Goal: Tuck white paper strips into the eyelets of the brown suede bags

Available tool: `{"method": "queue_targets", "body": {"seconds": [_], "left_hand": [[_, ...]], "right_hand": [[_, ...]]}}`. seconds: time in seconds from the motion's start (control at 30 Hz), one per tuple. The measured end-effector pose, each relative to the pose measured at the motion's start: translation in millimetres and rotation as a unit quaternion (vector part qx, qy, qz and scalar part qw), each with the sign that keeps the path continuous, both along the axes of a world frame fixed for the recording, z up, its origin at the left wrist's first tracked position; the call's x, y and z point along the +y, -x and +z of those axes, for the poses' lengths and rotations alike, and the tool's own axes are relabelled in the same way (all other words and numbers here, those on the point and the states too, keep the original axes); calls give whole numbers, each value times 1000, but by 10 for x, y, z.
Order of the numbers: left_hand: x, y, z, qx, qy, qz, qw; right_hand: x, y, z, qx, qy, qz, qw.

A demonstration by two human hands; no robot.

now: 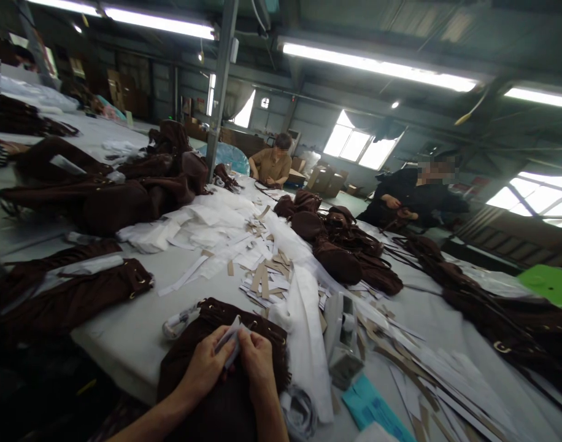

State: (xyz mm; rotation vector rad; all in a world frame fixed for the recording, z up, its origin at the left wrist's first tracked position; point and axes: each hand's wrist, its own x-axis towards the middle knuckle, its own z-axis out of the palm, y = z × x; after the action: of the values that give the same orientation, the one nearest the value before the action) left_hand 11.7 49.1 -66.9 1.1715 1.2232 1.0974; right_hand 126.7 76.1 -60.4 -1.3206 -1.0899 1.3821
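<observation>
A dark brown bag with small gold eyelets along its top edge lies before me at the table's near edge. Over its upper part, both my hands pinch a small whitish piece of paper or wrap. My left hand grips it from the left, fingers closed. From the right, my right hand closes on it too, thumbs close together. What the wrap covers, if anything, is hidden. Beside the bag's upper left corner lies a clear plastic-wrapped bundle.
Brown bags pile up at left and more bags at centre right. White tissue sheets and cardboard strips litter the middle. A tape dispenser and blue packet lie right. Two people work across the table; a post rises behind.
</observation>
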Motion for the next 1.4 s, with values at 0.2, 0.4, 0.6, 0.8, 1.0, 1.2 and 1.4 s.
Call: {"method": "queue_targets", "body": {"seconds": [0.2, 0.4, 0.6, 0.8, 1.0, 1.2, 1.4], "left_hand": [[-72, -17, -29, 0, -32, 75, 997], [-162, -18, -82, 44, -115, 80, 989], [-174, 88, -49, 157, -217, -26, 963], [-187, 113, 12, 187, -179, -59, 964], [-148, 173, 58, -61, -28, -65, 996], [-10, 67, 72, 8, 65, -116, 991], [-75, 50, 110, 65, -36, -65, 995]], "right_hand": [[8, 28, 22, -1, 15, -11, 1000], [-22, 18, 13, 18, 36, -25, 999], [-68, -51, -61, 50, 64, -22, 996], [-123, -90, -81, 70, 54, -14, 996], [-136, -66, -97, 80, 12, -5, 997], [-162, -38, -89, 85, -8, -6, 996], [-175, -45, -60, 107, -5, -12, 994]]}}
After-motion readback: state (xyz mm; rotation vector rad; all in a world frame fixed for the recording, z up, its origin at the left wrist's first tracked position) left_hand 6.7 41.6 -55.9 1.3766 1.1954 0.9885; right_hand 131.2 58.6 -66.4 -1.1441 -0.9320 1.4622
